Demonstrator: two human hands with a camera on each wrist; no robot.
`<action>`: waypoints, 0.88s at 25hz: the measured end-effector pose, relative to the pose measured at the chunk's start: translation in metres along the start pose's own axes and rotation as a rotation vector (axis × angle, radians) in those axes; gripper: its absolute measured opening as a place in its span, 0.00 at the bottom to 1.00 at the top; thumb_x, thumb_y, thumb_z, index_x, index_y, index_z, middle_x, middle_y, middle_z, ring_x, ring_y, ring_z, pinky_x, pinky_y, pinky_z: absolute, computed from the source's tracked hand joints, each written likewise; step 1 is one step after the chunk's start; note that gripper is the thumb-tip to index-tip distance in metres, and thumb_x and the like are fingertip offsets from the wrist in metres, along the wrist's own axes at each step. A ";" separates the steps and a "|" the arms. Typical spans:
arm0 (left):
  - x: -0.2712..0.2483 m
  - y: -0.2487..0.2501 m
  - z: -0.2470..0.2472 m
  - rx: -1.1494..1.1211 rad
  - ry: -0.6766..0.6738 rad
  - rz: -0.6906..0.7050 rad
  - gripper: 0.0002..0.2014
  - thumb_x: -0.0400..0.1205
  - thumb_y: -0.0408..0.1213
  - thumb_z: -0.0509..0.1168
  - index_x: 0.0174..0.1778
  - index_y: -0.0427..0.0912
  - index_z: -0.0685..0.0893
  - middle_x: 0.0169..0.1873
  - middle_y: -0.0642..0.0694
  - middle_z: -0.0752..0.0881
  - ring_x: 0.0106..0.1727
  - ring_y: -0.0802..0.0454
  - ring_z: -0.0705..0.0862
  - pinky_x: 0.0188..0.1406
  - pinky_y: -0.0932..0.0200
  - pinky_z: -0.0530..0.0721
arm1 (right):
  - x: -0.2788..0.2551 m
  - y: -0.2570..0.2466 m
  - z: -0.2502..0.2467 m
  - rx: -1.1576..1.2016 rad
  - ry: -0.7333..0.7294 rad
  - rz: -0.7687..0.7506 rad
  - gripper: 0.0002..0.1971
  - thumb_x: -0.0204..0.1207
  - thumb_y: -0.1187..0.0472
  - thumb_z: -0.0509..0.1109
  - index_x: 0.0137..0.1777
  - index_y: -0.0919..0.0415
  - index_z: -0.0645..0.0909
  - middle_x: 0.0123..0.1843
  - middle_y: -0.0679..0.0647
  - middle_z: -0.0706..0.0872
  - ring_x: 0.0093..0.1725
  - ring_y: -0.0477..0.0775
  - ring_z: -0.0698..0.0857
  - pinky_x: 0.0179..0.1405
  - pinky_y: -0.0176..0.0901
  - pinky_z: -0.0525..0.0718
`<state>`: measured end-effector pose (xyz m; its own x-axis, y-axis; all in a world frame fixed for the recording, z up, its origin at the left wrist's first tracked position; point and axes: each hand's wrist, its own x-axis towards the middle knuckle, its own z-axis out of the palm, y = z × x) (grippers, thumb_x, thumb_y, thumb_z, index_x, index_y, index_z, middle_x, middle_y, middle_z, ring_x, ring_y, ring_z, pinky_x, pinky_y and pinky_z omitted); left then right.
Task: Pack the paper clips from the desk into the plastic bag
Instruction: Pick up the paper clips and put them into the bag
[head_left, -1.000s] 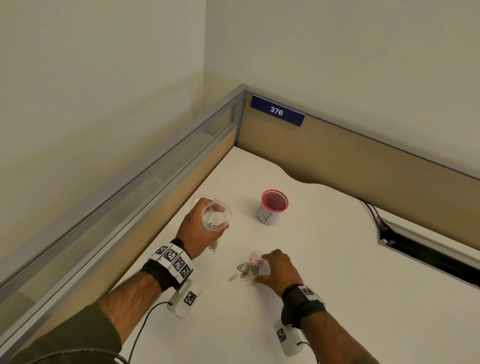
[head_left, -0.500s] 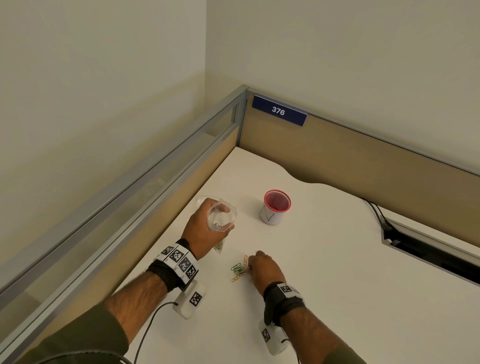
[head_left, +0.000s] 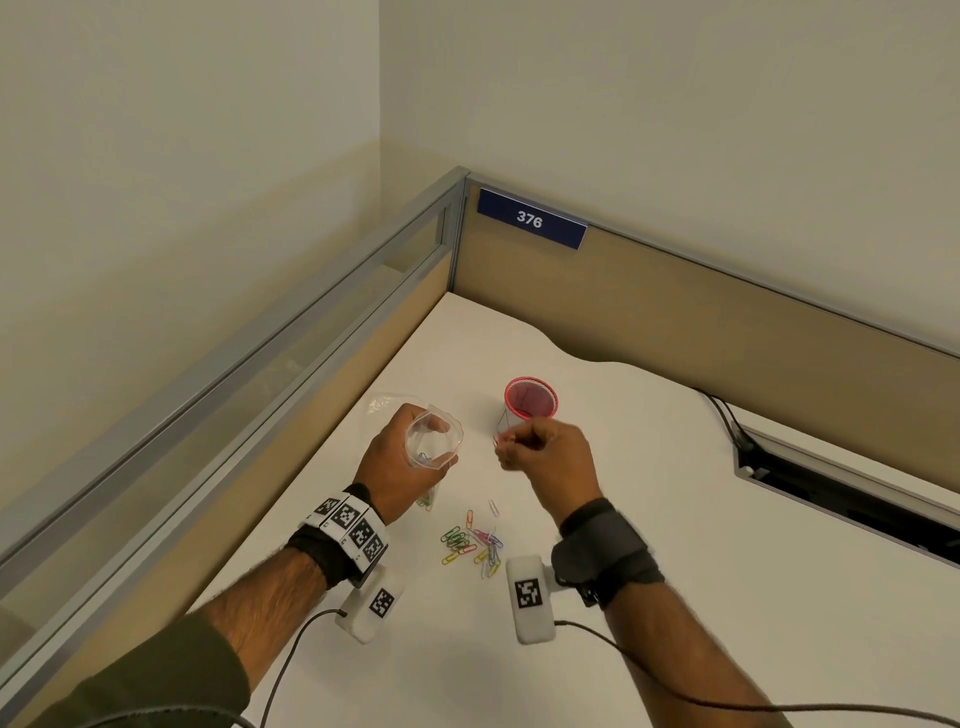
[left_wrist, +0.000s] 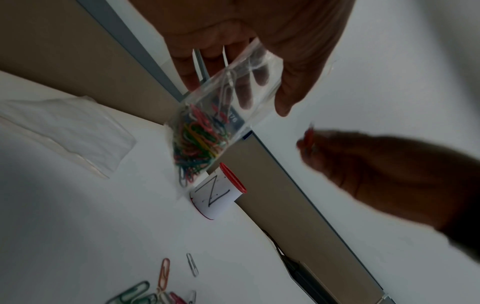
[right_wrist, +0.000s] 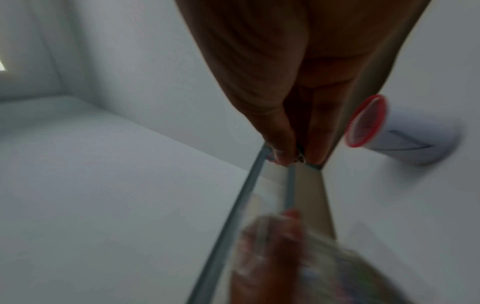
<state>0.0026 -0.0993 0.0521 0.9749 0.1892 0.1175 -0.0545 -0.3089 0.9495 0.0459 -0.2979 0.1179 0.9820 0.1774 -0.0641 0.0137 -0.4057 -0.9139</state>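
My left hand (head_left: 402, 467) holds a clear plastic bag (head_left: 434, 441) upright above the desk, its mouth spread open. The bag (left_wrist: 207, 127) hangs down with many coloured paper clips in its bottom. My right hand (head_left: 535, 449) is raised just right of the bag's mouth and pinches a few paper clips (left_wrist: 309, 134) at its fingertips (right_wrist: 285, 156). A loose pile of coloured paper clips (head_left: 475, 540) lies on the white desk (head_left: 675, 597) below and between both hands.
A white cup with a red rim (head_left: 530, 402) stands behind my right hand. A second clear plastic bag (left_wrist: 67, 127) lies flat at the desk's left edge. Partition walls close the left and back. A cable slot (head_left: 831, 493) runs at the right.
My right hand has lifted from the pile on the desk, with a few clips pinched, up toward the bag's mouth. The left hand has kept the bag in place.
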 end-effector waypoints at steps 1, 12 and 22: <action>0.000 -0.001 0.002 -0.003 -0.005 -0.004 0.20 0.72 0.39 0.79 0.55 0.51 0.79 0.56 0.54 0.86 0.66 0.51 0.83 0.70 0.52 0.81 | 0.000 -0.016 0.000 0.033 -0.004 -0.041 0.03 0.73 0.69 0.76 0.45 0.65 0.89 0.40 0.56 0.91 0.38 0.53 0.90 0.42 0.37 0.90; 0.009 0.007 0.014 0.002 -0.016 -0.021 0.23 0.73 0.35 0.80 0.59 0.49 0.77 0.49 0.52 0.87 0.54 0.53 0.88 0.55 0.51 0.89 | -0.005 -0.060 0.038 -0.413 -0.108 -0.307 0.06 0.78 0.60 0.71 0.52 0.58 0.87 0.49 0.53 0.87 0.48 0.52 0.85 0.54 0.50 0.87; -0.005 0.003 -0.013 0.006 0.027 -0.004 0.19 0.73 0.38 0.80 0.55 0.51 0.80 0.55 0.56 0.86 0.65 0.55 0.84 0.68 0.53 0.82 | 0.035 0.056 0.018 -0.687 -0.135 -0.008 0.12 0.79 0.64 0.66 0.60 0.58 0.85 0.61 0.55 0.86 0.61 0.56 0.84 0.63 0.45 0.80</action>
<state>-0.0056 -0.0896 0.0581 0.9688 0.2158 0.1219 -0.0493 -0.3141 0.9481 0.0778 -0.2988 0.0574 0.9501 0.2743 -0.1482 0.1801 -0.8709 -0.4572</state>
